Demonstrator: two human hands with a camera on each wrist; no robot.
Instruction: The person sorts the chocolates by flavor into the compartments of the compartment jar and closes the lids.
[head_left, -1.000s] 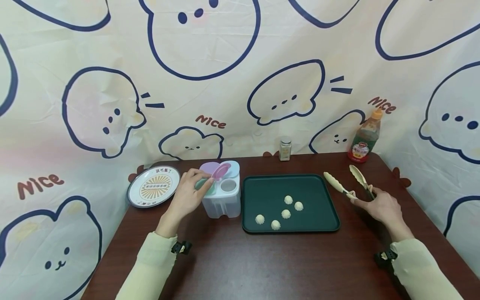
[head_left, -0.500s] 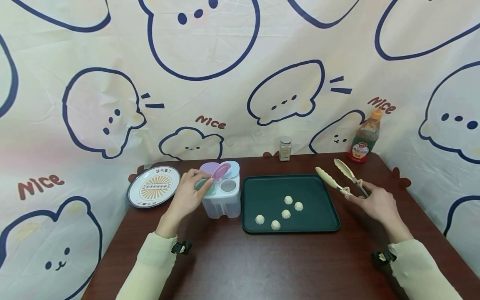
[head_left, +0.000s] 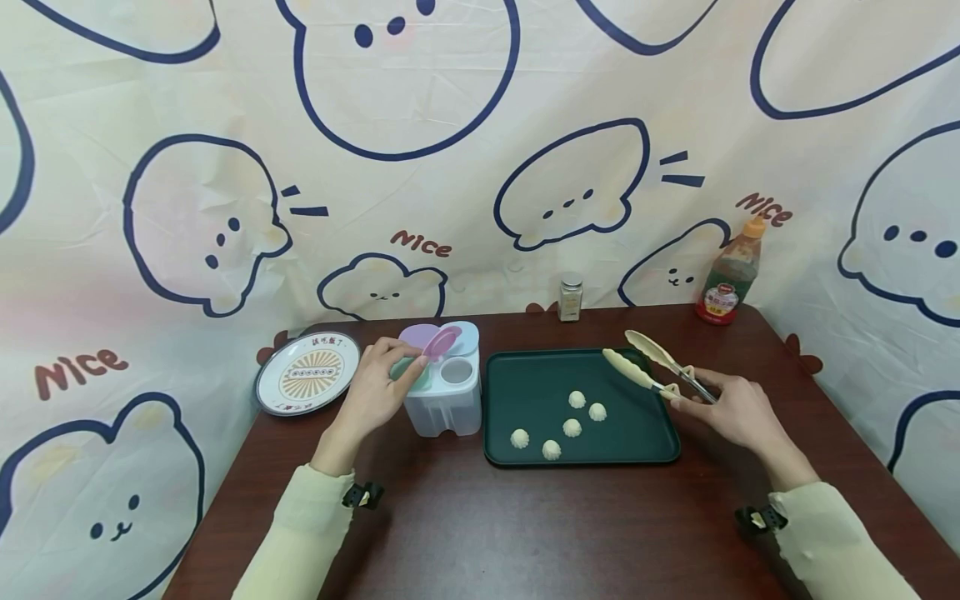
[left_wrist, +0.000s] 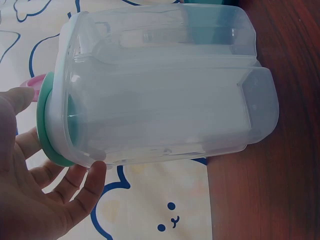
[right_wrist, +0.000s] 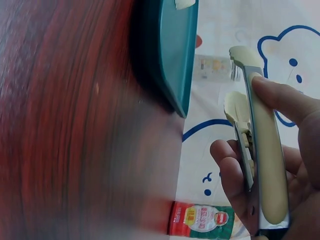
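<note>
My left hand (head_left: 377,385) is at the top of a clear multi-compartment storage box (head_left: 444,417). Thumb and finger pinch its raised pink lid (head_left: 443,342), and one round opening (head_left: 457,371) is uncovered beside it. In the left wrist view the other fingers spread around a green lid (left_wrist: 45,122). My right hand (head_left: 738,410) grips a pair of tongs (right_wrist: 270,150) with cream tips and handles, thumb along one arm. The tongs' arms stand apart with nothing between them, their tips over the right back corner of a dark green tray (head_left: 630,446). Several small white pleated buns (head_left: 572,428) lie on that tray.
A patterned plate (head_left: 273,379) leans at the table's left back. A small glass jar (head_left: 570,300) and a sauce bottle (head_left: 722,302) with an orange cap stand along the back edge. Printed cloth (head_left: 450,200) hangs behind the brown table (head_left: 525,533).
My right hand has carried the tongs leftward, from right of the tray to over its back right corner. The left hand has stayed still on the pink lid.
</note>
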